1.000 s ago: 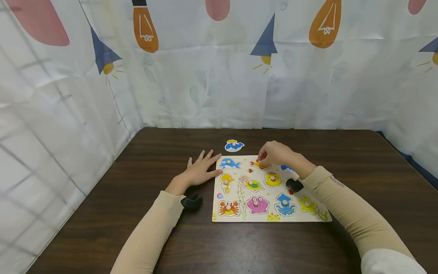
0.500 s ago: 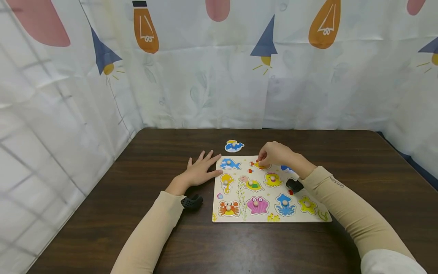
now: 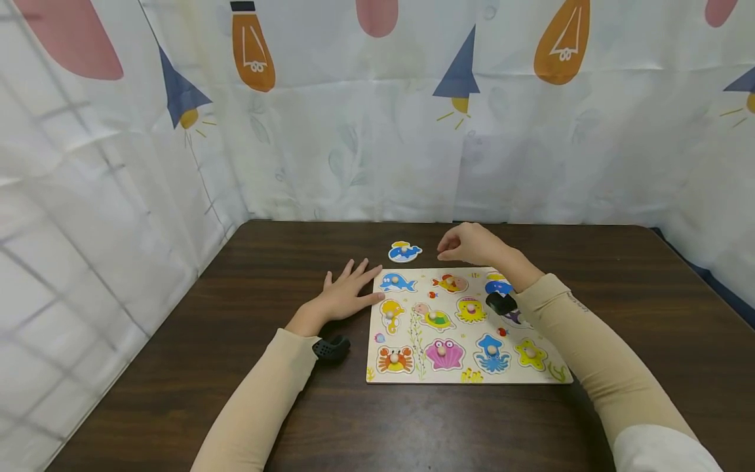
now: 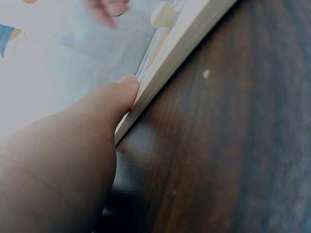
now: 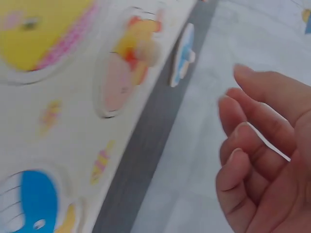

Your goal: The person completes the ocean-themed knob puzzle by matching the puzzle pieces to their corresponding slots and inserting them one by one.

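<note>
A wooden knob puzzle board with sea animal pieces lies on the table. My left hand has its fingers spread on the table, and its thumb touches the board's left edge, as the left wrist view shows. Over the table behind the board hovers my right hand, fingers loosely bent and holding nothing. The orange and yellow fish piece lies in its place below that hand. A blue whale piece rests on the table behind the board. The printed whale spot at the board's upper right is partly hidden by my right wrist.
Several other knobbed pieces sit in the board, among them a crab, a pink shell and a starfish. A printed curtain hangs behind the dark wooden table.
My right hand has let go of the fish piece and risen back past the board's far edge. The fish stays in the board. My left hand has not moved.
</note>
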`<state>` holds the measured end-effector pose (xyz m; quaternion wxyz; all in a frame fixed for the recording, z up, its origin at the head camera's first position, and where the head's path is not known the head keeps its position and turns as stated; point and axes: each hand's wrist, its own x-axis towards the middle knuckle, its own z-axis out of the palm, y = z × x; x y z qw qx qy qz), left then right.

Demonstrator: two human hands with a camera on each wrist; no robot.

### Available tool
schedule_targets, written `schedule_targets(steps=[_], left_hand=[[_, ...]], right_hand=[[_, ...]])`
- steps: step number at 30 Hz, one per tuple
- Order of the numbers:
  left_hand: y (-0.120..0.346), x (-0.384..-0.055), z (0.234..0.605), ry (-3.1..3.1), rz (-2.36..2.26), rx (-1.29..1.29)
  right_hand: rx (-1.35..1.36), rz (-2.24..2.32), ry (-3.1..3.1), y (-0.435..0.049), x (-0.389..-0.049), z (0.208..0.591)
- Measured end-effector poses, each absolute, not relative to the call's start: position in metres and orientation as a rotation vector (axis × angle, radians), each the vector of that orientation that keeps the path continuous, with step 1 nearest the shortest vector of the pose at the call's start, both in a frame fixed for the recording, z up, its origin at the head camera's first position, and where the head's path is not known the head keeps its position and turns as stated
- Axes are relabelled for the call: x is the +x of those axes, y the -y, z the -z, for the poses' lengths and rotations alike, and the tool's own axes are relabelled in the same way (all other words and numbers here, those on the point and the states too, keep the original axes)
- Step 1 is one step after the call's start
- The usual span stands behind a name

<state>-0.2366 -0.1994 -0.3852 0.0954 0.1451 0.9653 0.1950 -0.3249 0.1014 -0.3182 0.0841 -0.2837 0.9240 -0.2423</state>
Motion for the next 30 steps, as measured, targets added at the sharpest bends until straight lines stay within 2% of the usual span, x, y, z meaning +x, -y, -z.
schedule_targets(steps=[11,30], left_hand=[[0.199,-0.238,0.385,-2.862,-0.570,0.425],[0.197,-0.239,0.387,-2.869,-0.573,0.416]], right_hand=[[-0.773,1.058,-2.737,-0.071,-0.346,0.315],[-0.558,0.935,-2.719,-0.026,-0.361,0.345]])
